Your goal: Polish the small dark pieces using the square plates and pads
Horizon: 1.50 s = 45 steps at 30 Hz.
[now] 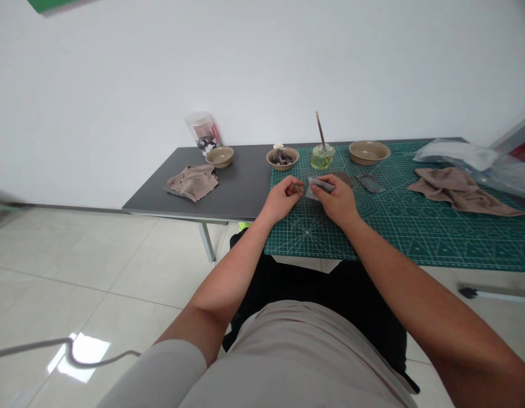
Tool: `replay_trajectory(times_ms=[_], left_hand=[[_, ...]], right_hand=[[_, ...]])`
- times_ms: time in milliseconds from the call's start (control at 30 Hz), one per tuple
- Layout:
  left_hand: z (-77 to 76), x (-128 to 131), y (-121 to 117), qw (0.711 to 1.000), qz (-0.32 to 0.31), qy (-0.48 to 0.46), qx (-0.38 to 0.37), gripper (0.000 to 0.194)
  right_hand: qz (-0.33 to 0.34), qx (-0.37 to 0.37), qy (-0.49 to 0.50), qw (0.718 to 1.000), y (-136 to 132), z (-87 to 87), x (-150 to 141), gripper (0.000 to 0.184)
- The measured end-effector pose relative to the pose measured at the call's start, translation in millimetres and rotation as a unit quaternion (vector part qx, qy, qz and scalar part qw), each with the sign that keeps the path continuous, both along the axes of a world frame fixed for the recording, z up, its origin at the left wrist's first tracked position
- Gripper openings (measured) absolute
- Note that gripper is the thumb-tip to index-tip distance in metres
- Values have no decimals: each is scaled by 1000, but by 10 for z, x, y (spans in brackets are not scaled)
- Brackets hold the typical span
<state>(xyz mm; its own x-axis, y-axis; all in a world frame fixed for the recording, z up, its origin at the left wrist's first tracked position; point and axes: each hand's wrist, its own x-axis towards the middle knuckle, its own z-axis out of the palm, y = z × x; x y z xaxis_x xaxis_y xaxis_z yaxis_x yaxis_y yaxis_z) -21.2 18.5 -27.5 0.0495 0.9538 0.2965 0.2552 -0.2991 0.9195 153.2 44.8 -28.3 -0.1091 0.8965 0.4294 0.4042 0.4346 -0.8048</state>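
Above a green mat (398, 238), the right hand (338, 199) pinches a grey piece (312, 189); the left hand (282, 199) curls beside it, its hold unclear. A careless forward reach could tip the jar (322, 158) and brush (320, 129)

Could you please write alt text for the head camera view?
A person's right hand holds a greyish piece over a green cutting mat, the left hand close beside it. Behind them are a bowl of dark pieces and a clear container holding a thin stick.

A small greyish sheet (312, 191) sits pinched in the right hand (338, 199).
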Motion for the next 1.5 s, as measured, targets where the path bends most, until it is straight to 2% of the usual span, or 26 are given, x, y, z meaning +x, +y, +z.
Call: replay_trajectory(times_ms=[167,333,433,700,833,1067,1200,1333,1500], left_hand=[[34,-2,-13,999,0,40,21,9],[33,10,-15,999,26,33,-8,13],[32,10,-16,999,25,29,-18,8],[29,-15,-3,999,21,19,-36,17],[25,-30,0,997,22,59,-45,13],[-21,-32,21,998,12,34,-49,18],[5,-32,8,997,21,59,-43,17],[39,-31,-6,994,15,102,-41,18],[57,-24,-11,994,19,92,-50,18]], right_hand=[[10,-17,-11,1000,-26,30,-9,22],[30,-12,-40,999,-43,58,-11,19],[40,-9,-50,998,-40,58,-3,16],[72,-29,-53,996,14,37,21,20],[69,-42,-38,996,25,19,30,23],[58,-47,-26,997,-2,36,26,27],[86,-47,-34,995,1,39,30,27],[76,-64,-22,995,-7,40,26,32],[73,-58,9,996,-2,19,15,37]])
